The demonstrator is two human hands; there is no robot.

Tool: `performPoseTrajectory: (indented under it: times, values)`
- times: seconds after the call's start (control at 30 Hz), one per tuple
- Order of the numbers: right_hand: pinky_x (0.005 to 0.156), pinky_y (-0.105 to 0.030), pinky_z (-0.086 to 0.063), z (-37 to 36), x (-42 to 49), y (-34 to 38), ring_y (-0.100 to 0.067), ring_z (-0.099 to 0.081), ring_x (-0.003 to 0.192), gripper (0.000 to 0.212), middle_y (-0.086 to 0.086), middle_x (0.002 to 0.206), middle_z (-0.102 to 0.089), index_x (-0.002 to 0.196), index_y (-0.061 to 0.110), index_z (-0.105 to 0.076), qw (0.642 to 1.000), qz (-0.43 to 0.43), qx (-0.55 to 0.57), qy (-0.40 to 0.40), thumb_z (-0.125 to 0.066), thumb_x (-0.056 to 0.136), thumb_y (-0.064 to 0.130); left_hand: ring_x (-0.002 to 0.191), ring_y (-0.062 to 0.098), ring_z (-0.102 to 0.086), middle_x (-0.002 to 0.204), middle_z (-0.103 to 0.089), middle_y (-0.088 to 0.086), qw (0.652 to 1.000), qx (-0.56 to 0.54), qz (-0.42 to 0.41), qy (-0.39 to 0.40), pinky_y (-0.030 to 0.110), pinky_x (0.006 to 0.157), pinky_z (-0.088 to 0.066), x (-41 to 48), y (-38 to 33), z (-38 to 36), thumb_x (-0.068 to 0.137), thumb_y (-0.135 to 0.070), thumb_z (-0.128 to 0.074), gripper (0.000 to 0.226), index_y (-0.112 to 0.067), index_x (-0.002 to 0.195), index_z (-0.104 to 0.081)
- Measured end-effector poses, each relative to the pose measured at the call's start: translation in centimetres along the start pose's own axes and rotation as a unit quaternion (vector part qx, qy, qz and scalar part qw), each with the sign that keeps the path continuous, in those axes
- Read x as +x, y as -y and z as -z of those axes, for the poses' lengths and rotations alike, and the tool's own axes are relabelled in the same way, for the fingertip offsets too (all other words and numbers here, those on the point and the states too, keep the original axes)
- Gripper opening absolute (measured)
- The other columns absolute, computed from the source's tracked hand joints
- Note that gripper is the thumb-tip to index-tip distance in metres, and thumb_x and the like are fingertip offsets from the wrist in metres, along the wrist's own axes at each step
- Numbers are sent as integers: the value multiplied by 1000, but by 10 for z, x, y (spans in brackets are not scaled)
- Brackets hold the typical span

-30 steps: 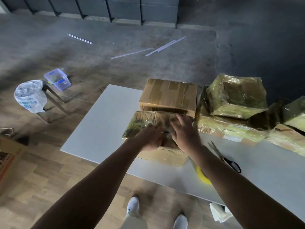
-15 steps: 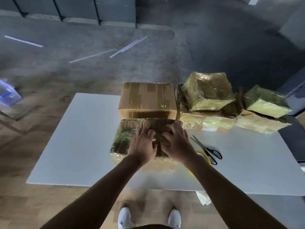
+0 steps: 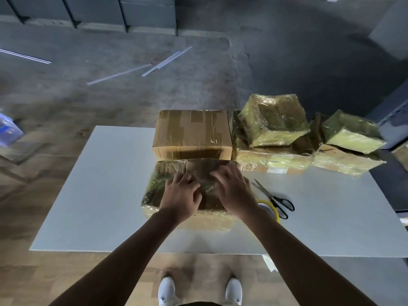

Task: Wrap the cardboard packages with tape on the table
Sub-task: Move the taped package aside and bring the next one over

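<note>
While both hands lie on top of the film-wrapped package (image 3: pixel 159 191), the right hand (image 3: pixel 235 191) presses it with spread fingers, grasping nothing. The left hand (image 3: pixel 180 196) sets bent fingers on the film; whether they pinch it cannot be told. The package sits mid-table (image 3: pixel 99 195), touching a taped box (image 3: pixel 192 129) on its far side. Just right lie a yellow tape roll (image 3: pixel 272 209) and scissors (image 3: pixel 277 199).
</note>
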State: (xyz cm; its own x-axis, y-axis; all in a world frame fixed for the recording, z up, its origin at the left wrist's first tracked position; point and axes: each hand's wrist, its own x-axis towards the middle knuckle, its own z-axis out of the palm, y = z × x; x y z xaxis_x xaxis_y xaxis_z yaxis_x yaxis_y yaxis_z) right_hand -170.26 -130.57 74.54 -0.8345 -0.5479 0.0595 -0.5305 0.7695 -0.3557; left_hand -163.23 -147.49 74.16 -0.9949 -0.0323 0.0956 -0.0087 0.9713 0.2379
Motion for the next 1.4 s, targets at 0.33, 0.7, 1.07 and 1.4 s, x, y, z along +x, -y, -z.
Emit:
performPoseTrajectory:
  times: [0.33,0.7,1.07,1.4]
  values:
    - [107,-49,-29,10,37,-7,-22,-21,143,62,-3,156,-25,145,42,-35,988,28,-136,70,-55,94,13,113,23,-41,112,-54,0,996,25,-29,77,40,93,-37,-10,2,-1,85,-43,-20,51,-22,104,-62]
    - [103,-62,-33,6,42,6,-31,-43,129,73,-13,139,-46,143,31,-31,966,16,-246,75,-62,82,59,116,25,-40,119,-54,3,993,47,-11,111,42,100,-30,-11,-9,5,97,-37,-31,34,-23,123,-48]
    - [76,-35,-47,39,60,40,-30,-56,101,49,-13,109,-49,120,-2,-49,936,118,-260,204,-63,86,31,93,26,-50,97,-60,5,999,35,-25,-3,41,82,-41,-16,-5,6,85,-30,-33,34,-17,102,-60]
    - [82,-40,-50,40,66,22,-32,-54,104,78,-14,118,-48,151,30,-12,935,175,-216,219,-59,90,42,104,31,-52,109,-63,13,985,29,-82,-148,44,90,-43,-28,-7,-1,87,-26,-50,25,-11,105,-58]
